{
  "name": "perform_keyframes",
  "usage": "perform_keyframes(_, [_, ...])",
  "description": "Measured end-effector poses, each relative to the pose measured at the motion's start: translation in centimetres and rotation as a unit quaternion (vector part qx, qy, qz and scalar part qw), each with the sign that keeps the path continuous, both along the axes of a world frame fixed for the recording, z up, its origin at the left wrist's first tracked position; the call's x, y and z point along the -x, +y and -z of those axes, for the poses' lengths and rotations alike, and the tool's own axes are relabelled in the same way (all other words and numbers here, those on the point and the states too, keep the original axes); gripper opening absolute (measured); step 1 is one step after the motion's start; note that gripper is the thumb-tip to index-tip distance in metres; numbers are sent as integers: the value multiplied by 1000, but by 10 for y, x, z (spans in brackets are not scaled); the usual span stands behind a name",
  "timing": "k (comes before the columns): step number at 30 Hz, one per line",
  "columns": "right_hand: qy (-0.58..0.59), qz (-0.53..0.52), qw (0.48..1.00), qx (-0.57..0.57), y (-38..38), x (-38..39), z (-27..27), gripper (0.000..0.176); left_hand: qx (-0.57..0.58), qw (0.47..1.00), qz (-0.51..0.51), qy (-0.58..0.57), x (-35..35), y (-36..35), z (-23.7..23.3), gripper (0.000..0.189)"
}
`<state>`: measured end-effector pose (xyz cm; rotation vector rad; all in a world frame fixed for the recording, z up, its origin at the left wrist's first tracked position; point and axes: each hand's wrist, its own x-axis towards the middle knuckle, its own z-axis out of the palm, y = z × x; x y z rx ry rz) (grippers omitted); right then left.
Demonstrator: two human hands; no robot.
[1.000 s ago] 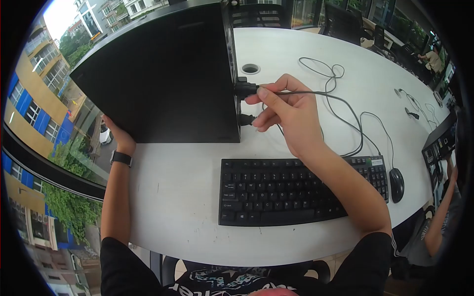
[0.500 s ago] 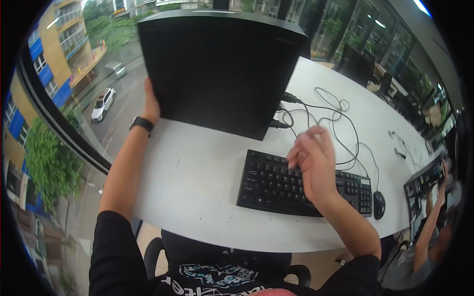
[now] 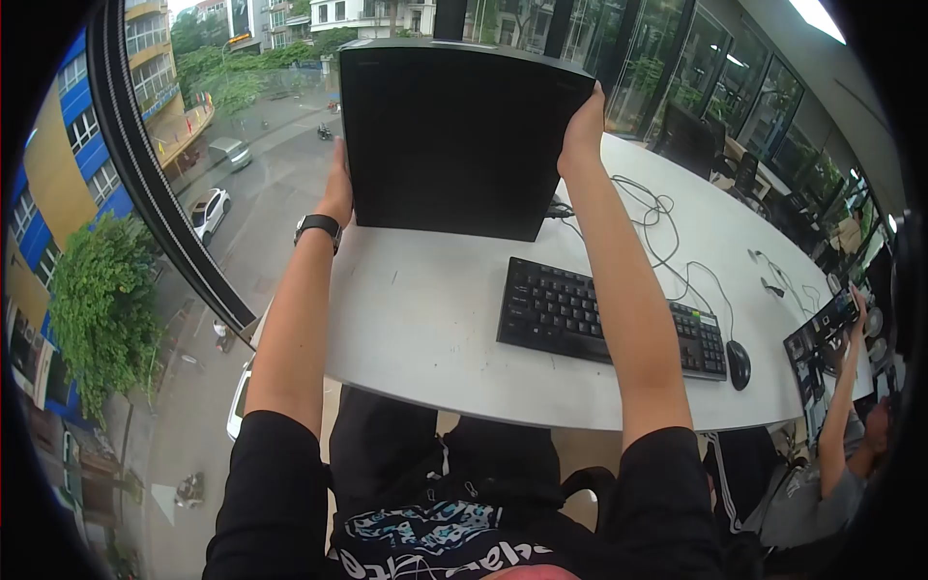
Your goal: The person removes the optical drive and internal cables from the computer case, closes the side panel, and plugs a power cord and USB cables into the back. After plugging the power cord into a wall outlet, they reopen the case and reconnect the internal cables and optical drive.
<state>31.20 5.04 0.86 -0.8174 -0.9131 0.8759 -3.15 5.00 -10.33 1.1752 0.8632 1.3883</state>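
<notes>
A black desktop computer case (image 3: 449,145) stands upright at the far side of the white table, its broad flat panel facing me. My left hand (image 3: 336,196), with a watch on the wrist, presses along the case's left edge, fingers partly hidden behind it. On the opposite side my right hand (image 3: 583,130) grips the upper right edge, its fingertips out of sight behind the case. Cable plugs (image 3: 559,209) show at the lower right of the case. Below my right forearm lies a black keyboard (image 3: 551,307), partly covered by that arm.
A black mouse (image 3: 738,365) rests right of the keyboard. Loose black cables (image 3: 667,227) curl across the white table (image 3: 416,319). Windows border the left and far sides. At the right, another person's arm (image 3: 841,387) reaches to a dark device (image 3: 822,333).
My right hand has moved from above the keyboard up to the right edge of the case. My left hand stays on its edge. The camera view has shifted.
</notes>
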Motion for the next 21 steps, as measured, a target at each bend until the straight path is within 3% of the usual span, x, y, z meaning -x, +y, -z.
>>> perform_keyframes(4, [11, 51, 998, 26, 3, 5, -5, 91, -24, 998, -44, 40, 1, -14, 9, 83])
perform_keyframes(6, [-4, 130, 991, 42, 5, 11, -11, 68, -83, 996, -29, -12, -3, -25, 10, 77])
perform_keyframes(9, [-9, 108, 993, 44, 6, 9, -13, 69, -60, 996, -71, 9, -4, -49, 6, 72])
perform_keyframes(10, [4, 40, 999, 10, 11, 4, -11, 71, -65, 995, -77, 10, 2, -46, 5, 72])
perform_keyframes(11, [-1, 37, 999, 13, 17, 0, -8, 89, -37, 994, -94, 48, 6, -46, 10, 71])
perform_keyframes(13, [-41, 70, 997, -1, 5, 5, -10, 87, 1, 990, -115, 80, 10, -55, 22, 72])
perform_keyframes(17, [-69, 103, 992, 15, 35, -3, -5, 85, -53, 981, -160, 98, 1, -88, 15, 72])
perform_keyframes(21, [-19, 105, 994, -3, 29, 12, -8, 79, -57, 975, -133, 167, 5, -113, 13, 62])
